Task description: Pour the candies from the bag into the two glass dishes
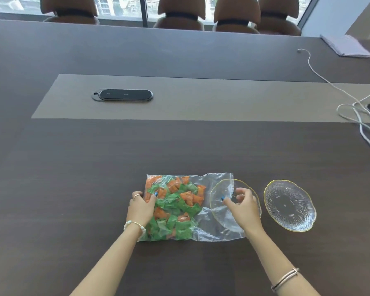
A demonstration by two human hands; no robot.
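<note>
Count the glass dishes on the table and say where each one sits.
2. One glass dish sits bare, right of the bag. The other dish lies partly under the bag's open end, beneath the right hand.

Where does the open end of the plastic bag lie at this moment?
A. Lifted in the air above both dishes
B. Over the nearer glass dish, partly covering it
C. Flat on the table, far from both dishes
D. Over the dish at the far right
B: the clear end of the bag lies over the near dish, under the right hand; the other dish is uncovered.
</note>
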